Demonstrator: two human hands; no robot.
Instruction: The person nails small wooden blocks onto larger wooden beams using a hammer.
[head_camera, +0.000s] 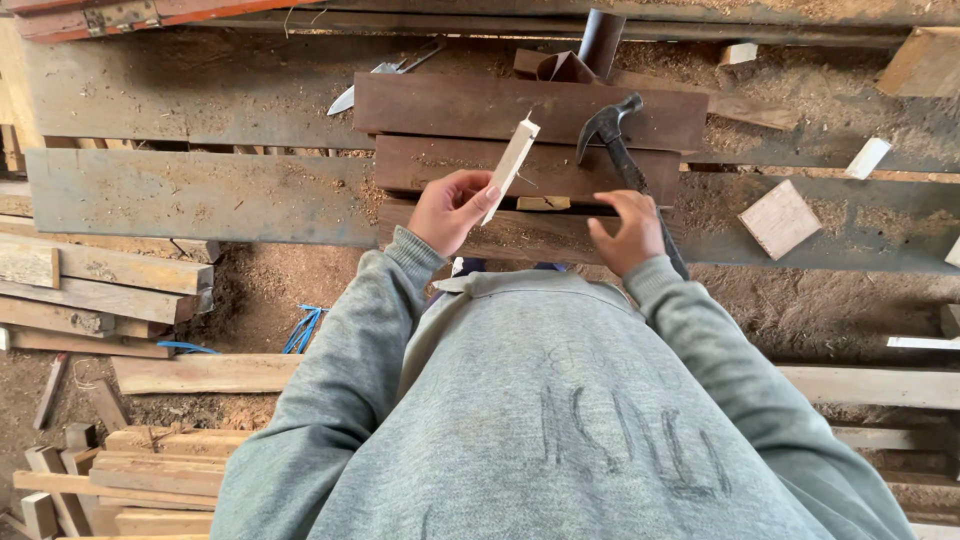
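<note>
My left hand (450, 208) grips a pale, narrow wooden strip (512, 165), held upright and tilted above a stack of dark brown boards (450, 105). My right hand (628, 230) is closed around the black handle of a claw hammer (608, 128), whose head points up and left, close to the strip's top end. Both hands hover over the front edge of the dark boards. My grey sweater sleeves fill the lower part of the view.
A metal trowel (345, 98) lies on the grey planks (190, 190) at the back left. A small square wood block (778, 218) lies to the right. Stacked pale planks (100, 280) sit at the left; offcuts (150, 475) lie on the sawdust floor. A blue cord (305, 328) is nearby.
</note>
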